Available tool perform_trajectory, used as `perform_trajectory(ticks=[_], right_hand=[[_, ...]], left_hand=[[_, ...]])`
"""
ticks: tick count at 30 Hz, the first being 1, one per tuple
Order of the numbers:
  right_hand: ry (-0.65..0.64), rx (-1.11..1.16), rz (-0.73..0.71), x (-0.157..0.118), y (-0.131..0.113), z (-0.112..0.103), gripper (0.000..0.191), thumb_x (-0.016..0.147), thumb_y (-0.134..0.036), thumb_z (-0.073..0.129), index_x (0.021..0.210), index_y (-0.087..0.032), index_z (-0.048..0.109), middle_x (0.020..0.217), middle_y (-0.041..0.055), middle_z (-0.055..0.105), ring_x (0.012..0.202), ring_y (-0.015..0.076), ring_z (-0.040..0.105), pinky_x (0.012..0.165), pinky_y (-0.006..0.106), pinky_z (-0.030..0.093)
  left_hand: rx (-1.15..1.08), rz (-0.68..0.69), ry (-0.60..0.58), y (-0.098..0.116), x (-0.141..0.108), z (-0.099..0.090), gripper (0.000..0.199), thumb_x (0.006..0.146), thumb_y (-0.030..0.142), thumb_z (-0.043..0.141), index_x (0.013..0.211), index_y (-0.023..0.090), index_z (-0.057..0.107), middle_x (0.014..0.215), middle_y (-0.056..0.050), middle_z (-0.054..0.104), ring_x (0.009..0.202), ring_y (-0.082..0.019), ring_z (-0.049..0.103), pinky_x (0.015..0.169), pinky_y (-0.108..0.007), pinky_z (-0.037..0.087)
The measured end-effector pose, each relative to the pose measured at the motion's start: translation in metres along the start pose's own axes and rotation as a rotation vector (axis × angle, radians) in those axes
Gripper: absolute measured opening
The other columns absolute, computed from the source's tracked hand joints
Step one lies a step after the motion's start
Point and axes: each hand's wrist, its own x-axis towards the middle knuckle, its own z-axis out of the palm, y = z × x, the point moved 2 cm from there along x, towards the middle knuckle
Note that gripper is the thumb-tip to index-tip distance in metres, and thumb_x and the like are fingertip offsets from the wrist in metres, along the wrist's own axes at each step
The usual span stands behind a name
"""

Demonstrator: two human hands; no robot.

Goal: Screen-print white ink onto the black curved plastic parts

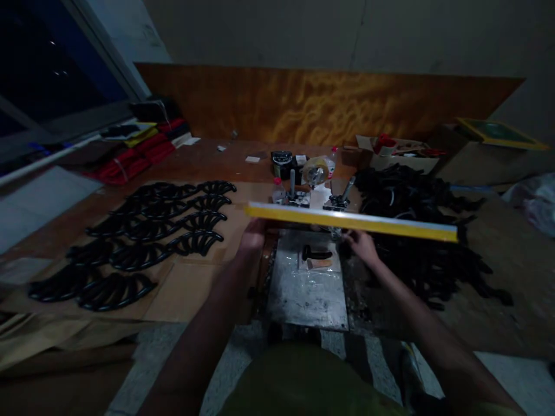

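A yellow-edged frame (351, 222) is raised at a tilt above the far end of a metal plate (307, 297). My left hand (254, 234) is at the frame's left part, its fingers wrapped round the edge. Below the frame's middle, my right hand (361, 244) has its fingers bent together near the hinge side; what they hold is too dark to tell. On the plate lies a curved black piece (317, 254) beside a small tan patch. Two upright metal bolts (292, 184) stand behind the frame.
Rows of curved black pieces (143, 228) lie on cardboard at the left. A heap of black pieces (416, 254) covers the right side. Behind are a tape roll (315, 172), a black jar (281, 164), red folded cloth (130, 159) and an open carton (401, 162).
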Motion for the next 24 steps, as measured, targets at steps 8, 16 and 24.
perform_trajectory(ticks=[8, 16, 24], right_hand=[[-0.219, -0.093, -0.299, -0.065, -0.075, 0.047, 0.023, 0.092, -0.030, 0.060, 0.108, -0.019, 0.072, 0.104, 0.0113, 0.068, 0.103, 0.0244, 0.058, 0.092, 0.036, 0.045], [-0.277, -0.172, -0.521, -0.099, -0.029, 0.034, 0.029, 0.092, -0.012, 0.050, 0.110, -0.023, 0.071, 0.108, 0.0091, 0.070, 0.104, 0.0224, 0.060, 0.090, 0.035, 0.047], [-0.352, -0.324, -0.341, -0.104, 0.134, 0.007, 0.042, 0.079, -0.005, 0.050, 0.099, -0.033, 0.074, 0.131, 0.0084, 0.064, 0.124, 0.0299, 0.053, 0.098, 0.050, 0.042]], left_hand=[[0.018, -0.438, -0.102, -0.088, -0.065, 0.027, 0.050, 0.084, 0.061, 0.054, 0.107, 0.017, 0.058, 0.097, -0.014, 0.074, 0.076, -0.022, 0.072, 0.054, -0.029, 0.056], [0.517, -0.478, 0.072, -0.153, -0.081, -0.073, 0.058, 0.094, 0.057, 0.027, 0.109, 0.013, 0.061, 0.110, -0.017, 0.072, 0.100, -0.029, 0.070, 0.080, -0.039, 0.058], [1.340, -0.474, -0.027, -0.180, -0.087, -0.192, 0.042, 0.092, 0.020, 0.033, 0.126, 0.008, 0.055, 0.125, -0.023, 0.065, 0.113, -0.031, 0.065, 0.095, -0.041, 0.048]])
